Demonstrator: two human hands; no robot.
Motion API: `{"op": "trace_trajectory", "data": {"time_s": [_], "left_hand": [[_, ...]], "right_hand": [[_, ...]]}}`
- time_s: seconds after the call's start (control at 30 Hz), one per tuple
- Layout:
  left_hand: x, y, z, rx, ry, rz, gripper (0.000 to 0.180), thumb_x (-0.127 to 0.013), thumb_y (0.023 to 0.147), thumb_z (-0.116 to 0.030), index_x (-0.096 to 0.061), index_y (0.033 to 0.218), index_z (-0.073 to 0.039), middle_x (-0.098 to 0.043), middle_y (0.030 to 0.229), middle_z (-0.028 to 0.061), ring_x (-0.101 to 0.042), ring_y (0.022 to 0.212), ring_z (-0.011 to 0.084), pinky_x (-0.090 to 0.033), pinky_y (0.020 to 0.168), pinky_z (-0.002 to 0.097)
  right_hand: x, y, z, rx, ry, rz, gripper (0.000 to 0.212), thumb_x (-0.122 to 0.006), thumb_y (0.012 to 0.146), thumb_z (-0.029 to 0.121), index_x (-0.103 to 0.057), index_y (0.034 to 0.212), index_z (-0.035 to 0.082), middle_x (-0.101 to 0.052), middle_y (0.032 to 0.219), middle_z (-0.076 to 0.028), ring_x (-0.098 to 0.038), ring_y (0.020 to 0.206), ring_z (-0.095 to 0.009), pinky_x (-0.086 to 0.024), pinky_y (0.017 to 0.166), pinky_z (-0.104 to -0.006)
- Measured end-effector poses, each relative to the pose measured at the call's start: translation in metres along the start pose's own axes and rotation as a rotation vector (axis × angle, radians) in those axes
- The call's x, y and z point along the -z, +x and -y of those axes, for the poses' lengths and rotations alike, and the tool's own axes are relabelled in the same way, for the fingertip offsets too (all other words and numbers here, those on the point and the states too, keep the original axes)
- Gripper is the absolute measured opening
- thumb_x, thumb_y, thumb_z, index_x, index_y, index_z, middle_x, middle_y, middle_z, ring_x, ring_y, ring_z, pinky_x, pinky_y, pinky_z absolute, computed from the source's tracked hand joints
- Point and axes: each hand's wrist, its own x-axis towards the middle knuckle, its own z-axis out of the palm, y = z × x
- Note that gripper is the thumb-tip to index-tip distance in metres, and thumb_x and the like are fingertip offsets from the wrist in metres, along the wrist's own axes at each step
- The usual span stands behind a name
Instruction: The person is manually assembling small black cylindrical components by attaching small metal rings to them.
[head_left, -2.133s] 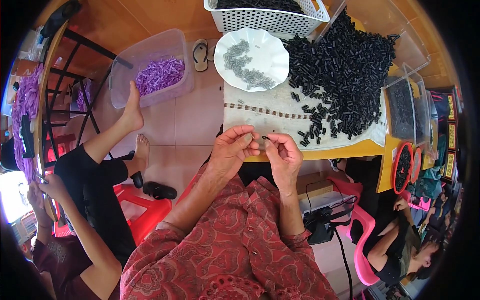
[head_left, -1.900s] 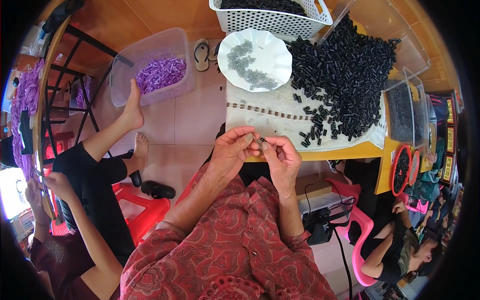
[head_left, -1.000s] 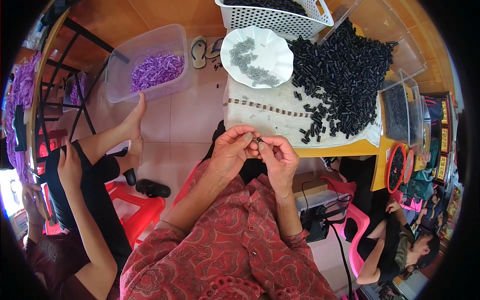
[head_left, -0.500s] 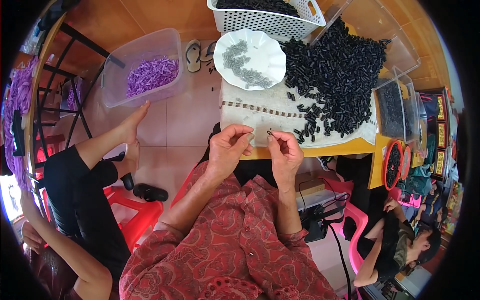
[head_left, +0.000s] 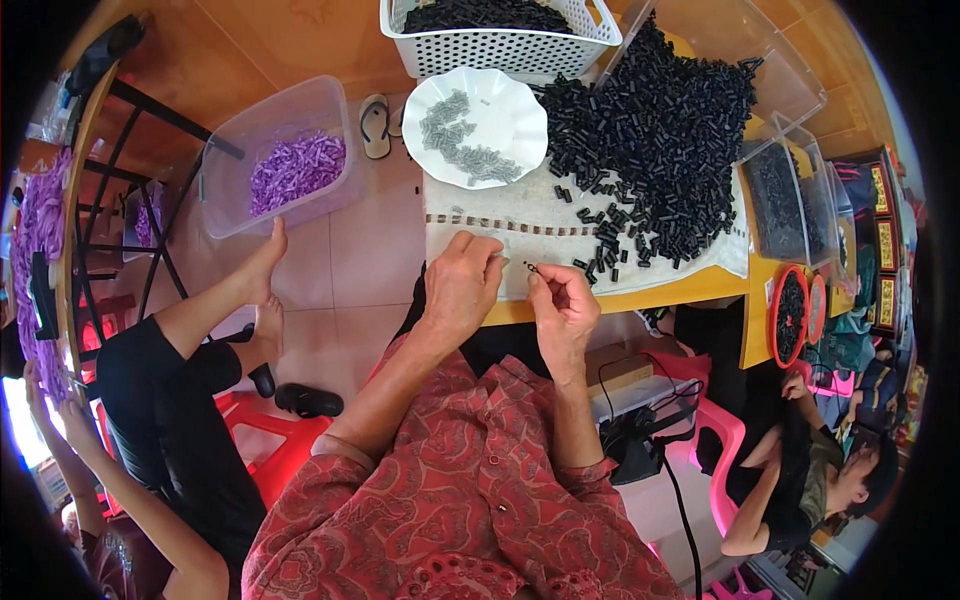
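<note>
My right hand [head_left: 564, 312] pinches a small dark metal piece with a loop [head_left: 531, 267] between thumb and forefinger, just past the table's front edge. Close by on its left, my left hand [head_left: 462, 288] is closed with its back turned up and the fingertips together; whatever they hold is too small to make out. Beyond both hands lies a white cloth [head_left: 470, 200] with a brown dashed stripe. On it stands a white scalloped plate [head_left: 510, 130] with small clear tubes [head_left: 480, 160]. A large heap of short black tubular pieces [head_left: 670, 140] spreads to the right.
A white perforated basket [head_left: 490, 48] of black pieces stands behind the plate. Clear bins [head_left: 790, 200] and a red round tray [head_left: 788, 318] are at the right. On the floor at left sits a clear tub [head_left: 215, 190] of purple pieces. People sit on both sides.
My left hand has rolled over so its back faces up, and its fingertips have lifted slightly. The right hand still pinches the small dark piece. The whole view has shifted a little.
</note>
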Motion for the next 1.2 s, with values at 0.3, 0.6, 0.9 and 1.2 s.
{"op": "trace_trajectory", "data": {"time_s": [0.3, 0.6, 0.9, 1.2], "left_hand": [[0.002, 0.018, -0.002, -0.047, 0.079, -0.026, 0.011, -0.069, 0.078, -0.002, -0.067, 0.089, -0.002, -0.061, 0.079, 0.014, -0.062, 0.067, 0.0311, -0.05, 0.061, 0.0389], [-0.024, 0.056, -0.016, -0.189, 0.089, 0.076, 0.01, -0.064, 0.081, -0.002, -0.068, 0.09, -0.001, -0.061, 0.083, 0.0157, -0.063, 0.073, 0.035, -0.051, 0.065, 0.042], [-0.053, 0.083, -0.03, -0.192, 0.335, 0.26, 0.019, -0.061, 0.074, 0.0, -0.062, 0.092, 0.0, -0.058, 0.091, 0.0207, -0.065, 0.081, 0.037, -0.055, 0.066, 0.0429], [-0.061, 0.09, -0.031, -0.235, 0.524, 0.293, 0.016, -0.066, 0.072, -0.001, -0.063, 0.087, 0.001, -0.058, 0.095, 0.0197, -0.065, 0.089, 0.0325, -0.057, 0.07, 0.0394]], "right_hand": [[0.0, 0.002, -0.004, -0.004, -0.037, 0.004, 0.009, -0.067, 0.085, -0.001, -0.065, 0.094, -0.001, -0.062, 0.082, -0.003, -0.055, 0.067, -0.006, -0.046, 0.06, -0.0208], [0.0, 0.001, -0.012, 0.035, 0.033, -0.051, 0.01, -0.066, 0.085, -0.004, -0.064, 0.094, -0.002, -0.061, 0.082, -0.002, -0.054, 0.067, -0.005, -0.045, 0.059, -0.0205], [0.005, 0.002, -0.008, 0.02, 0.093, -0.107, 0.01, -0.066, 0.086, -0.004, -0.064, 0.096, -0.003, -0.059, 0.084, 0.001, -0.049, 0.068, -0.003, -0.042, 0.06, -0.0185], [0.008, 0.002, -0.009, 0.003, 0.119, -0.111, 0.012, -0.066, 0.086, -0.005, -0.063, 0.097, -0.003, -0.058, 0.086, 0.001, -0.047, 0.068, -0.003, -0.041, 0.059, -0.0177]]}}
